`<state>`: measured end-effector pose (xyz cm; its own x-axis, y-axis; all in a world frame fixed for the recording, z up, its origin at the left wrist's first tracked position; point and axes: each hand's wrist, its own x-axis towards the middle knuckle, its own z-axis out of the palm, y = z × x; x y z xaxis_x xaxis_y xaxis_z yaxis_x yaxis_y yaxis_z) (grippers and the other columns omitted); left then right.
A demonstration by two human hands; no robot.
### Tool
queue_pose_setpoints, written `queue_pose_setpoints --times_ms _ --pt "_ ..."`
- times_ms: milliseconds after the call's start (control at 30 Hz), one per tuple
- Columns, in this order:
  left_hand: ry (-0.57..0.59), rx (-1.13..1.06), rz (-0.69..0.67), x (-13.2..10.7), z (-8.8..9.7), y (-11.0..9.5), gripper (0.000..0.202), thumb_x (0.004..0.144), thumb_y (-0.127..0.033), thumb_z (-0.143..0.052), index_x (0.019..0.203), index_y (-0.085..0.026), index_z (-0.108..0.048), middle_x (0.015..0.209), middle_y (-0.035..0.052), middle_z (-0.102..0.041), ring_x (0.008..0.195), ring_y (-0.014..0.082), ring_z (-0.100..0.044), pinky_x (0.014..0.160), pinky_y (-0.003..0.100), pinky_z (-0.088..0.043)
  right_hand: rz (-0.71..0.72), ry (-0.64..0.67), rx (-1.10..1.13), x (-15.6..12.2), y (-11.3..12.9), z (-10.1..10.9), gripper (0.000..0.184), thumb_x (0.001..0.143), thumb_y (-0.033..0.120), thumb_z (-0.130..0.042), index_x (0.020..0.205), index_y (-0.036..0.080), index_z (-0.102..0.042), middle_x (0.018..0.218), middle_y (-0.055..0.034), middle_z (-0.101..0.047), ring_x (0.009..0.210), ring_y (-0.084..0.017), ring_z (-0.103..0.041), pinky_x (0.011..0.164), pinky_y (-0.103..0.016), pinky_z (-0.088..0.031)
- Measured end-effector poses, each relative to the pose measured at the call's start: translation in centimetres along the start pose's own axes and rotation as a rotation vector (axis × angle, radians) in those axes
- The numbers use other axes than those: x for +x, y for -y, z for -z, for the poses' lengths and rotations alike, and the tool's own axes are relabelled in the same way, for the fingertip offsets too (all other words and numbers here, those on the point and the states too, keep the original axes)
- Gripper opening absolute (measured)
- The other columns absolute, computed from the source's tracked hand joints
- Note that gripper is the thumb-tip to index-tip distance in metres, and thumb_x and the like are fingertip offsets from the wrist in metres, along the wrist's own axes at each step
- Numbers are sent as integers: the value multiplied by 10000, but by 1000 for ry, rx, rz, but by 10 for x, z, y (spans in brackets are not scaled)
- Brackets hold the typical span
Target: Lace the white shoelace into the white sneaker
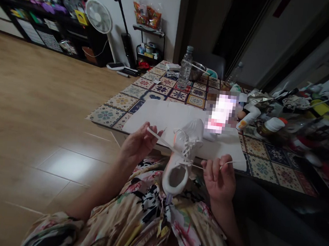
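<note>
A white sneaker (185, 150) rests between my hands at the table's front edge, its toe toward the table and its heel opening toward me. White shoelaces (191, 144) run crossed over its tongue. To the left of the shoe, my left hand (140, 142) pinches one lace end, which stretches taut to the shoe's top. On the other side, my right hand (219, 175) has its fingers curled around the second lace end, whose thin tip sticks out to the right. The shoe's collar faces up and shows a grey inside.
A white sheet (156, 114) covers the near part of the patterned tabletop (116, 104). Beyond the shoe stands a bright, pixelated screen (221, 113). A water bottle (185, 68) and a metal bowl (197, 71) are farther back. Bottles and clutter (272, 126) crowd the right side.
</note>
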<state>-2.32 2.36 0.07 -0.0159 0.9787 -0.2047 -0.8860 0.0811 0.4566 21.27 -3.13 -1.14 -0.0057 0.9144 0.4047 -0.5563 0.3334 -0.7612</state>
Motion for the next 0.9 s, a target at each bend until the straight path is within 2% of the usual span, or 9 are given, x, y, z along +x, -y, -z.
queue_pose_setpoints --times_ms 100,200,333,400,467,533,667,767,900 --pt "103 -67 104 8 8 -15 221 879 50 -452 845 -130 -574 623 -41 -556 411 8 -501 422 63 -421 -51 91 57 6 3 13 191 916 378 -636 797 268 -535 462 108 -286 387 -101 -233 426 -208 -338" --pt "156 136 78 19 21 -23 177 821 31 -545 865 -141 -554 610 -59 -528 334 10 -342 315 90 -252 -38 168 -24 9 6 32 179 909 375 -654 796 262 -573 483 106 -286 390 -86 -194 413 -205 -254" --pt "225 451 -73 29 33 -21 335 720 -87 -743 975 -185 -547 607 -75 -542 348 18 -249 332 111 -195 -118 316 -244 9 8 52 166 896 371 -683 804 254 -611 549 84 -407 410 -76 -258 426 -217 -241" --pt "289 636 -127 28 35 -17 373 718 -180 -783 1005 -196 -545 585 -81 -521 370 29 -257 351 120 -205 -167 420 -406 10 9 54 249 908 421 -658 755 233 -603 585 53 -463 480 -102 -369 472 -237 -304" --pt "374 867 -124 23 34 -13 296 767 -280 -758 974 -180 -571 532 -88 -452 394 44 -285 375 133 -222 -158 488 -603 12 8 51 346 942 465 -590 703 215 -583 644 15 -513 590 -136 -470 563 -267 -378" --pt "492 1126 -75 16 31 -11 227 836 -356 -680 899 -147 -619 512 -70 -431 430 60 -338 407 149 -253 -111 478 -801 14 6 43 395 972 474 -527 685 206 -563 693 -7 -537 668 -154 -513 640 -284 -404" --pt "765 1539 -17 8 24 -9 293 882 -372 -587 790 -114 -692 628 12 -602 559 90 -474 507 175 -348 -146 386 -1044 12 2 31 336 976 464 -516 766 207 -568 695 8 -545 650 -145 -511 613 -256 -384" --pt "851 1651 -49 8 23 -8 271 881 -335 -583 775 -117 -704 647 15 -634 587 98 -496 525 179 -359 -205 399 -1074 10 5 30 296 982 453 -506 843 208 -598 723 7 -592 664 -145 -539 615 -239 -405" --pt "937 1649 -83 11 24 -9 227 904 -274 -559 798 -122 -690 672 12 -642 602 100 -522 545 176 -389 -226 523 -1028 13 15 36 284 998 411 -489 870 199 -630 816 -20 -657 770 -156 -595 719 -241 -448"
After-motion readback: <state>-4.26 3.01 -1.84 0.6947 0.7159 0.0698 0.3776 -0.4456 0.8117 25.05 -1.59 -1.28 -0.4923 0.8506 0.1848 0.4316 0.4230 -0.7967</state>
